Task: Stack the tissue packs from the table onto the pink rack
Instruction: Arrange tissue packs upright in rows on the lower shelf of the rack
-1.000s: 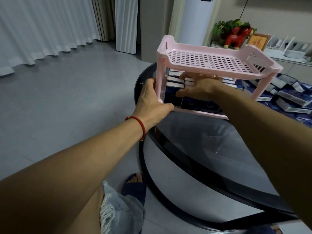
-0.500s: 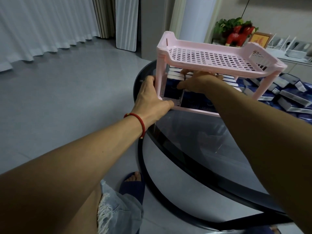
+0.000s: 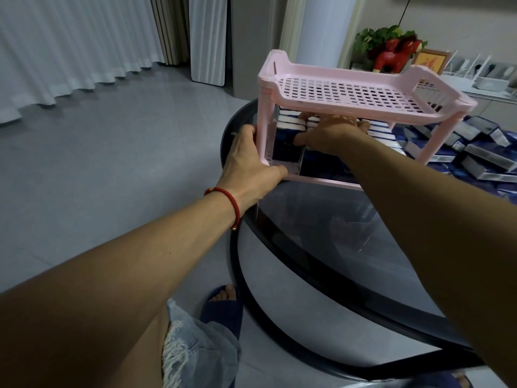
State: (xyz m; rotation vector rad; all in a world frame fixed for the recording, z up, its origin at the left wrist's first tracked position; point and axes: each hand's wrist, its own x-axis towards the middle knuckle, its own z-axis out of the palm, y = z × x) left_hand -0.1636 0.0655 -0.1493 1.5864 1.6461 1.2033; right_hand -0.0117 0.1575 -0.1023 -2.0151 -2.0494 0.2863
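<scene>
Tissue packs (image 3: 288, 135) stand packed in rows on the lower shelf of the pink rack (image 3: 347, 93), just right of the frame's centre, their dark blue faces and white tops showing between the rack's legs. The rack sits on the round dark glass bench (image 3: 321, 219), near its far left edge, and its perforated upper shelf carries nothing. The right hand (image 3: 330, 130) reaches in under that upper shelf, thumb and fingers curled onto the tops of the shelved packs, so its grip is clamped on them. The left hand (image 3: 249, 161) is at the rack's near left corner, fingers wrapped behind the leg and thumb lying along the bottom rail, its grip closed on the rack. A red cord bracelet (image 3: 229, 200) circles that wrist. At the right edge of the frame, more loose packs (image 3: 481, 152) lie scattered on the bench beyond the rack, well apart from both hands. At the bottom centre a foot in a dark slipper (image 3: 221, 309) stands on the grey floor beside frayed denim (image 3: 195, 345). At upper right a red horse figure (image 3: 391, 56) sits before green leaves, and white curtains (image 3: 70, 46) fill the upper left.
</scene>
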